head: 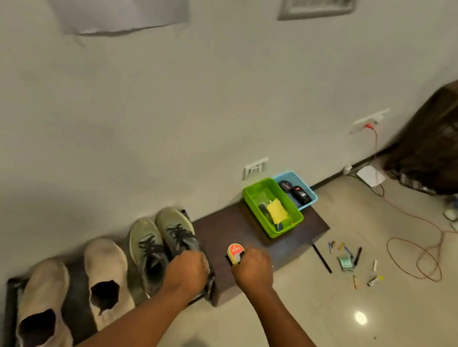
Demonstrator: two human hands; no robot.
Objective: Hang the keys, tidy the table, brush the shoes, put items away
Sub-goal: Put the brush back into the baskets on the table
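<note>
The right hand [253, 269] was clenched round the shoe polish applicator [235, 252], whose orange cap stuck out past the knuckles on the side toward the wall. That grip sat over the dark surface [223, 230], just beside the green sneakers [160, 240] and apart from them. The left hand [187, 272] was curled on the near end of the sneaker closest to the polish; whether it pinched the heel or a cloth could not be told.

From the applicator, the sneaker lay directly to the left, with its long axis running from the person toward the wall, toe at the wall end. By that reckoning the right hand carried the tool and the left steadied the shoe, so the stroke would have to cross leftward onto the upper. Beyond the sneakers stood the green basket [288, 224].
</note>
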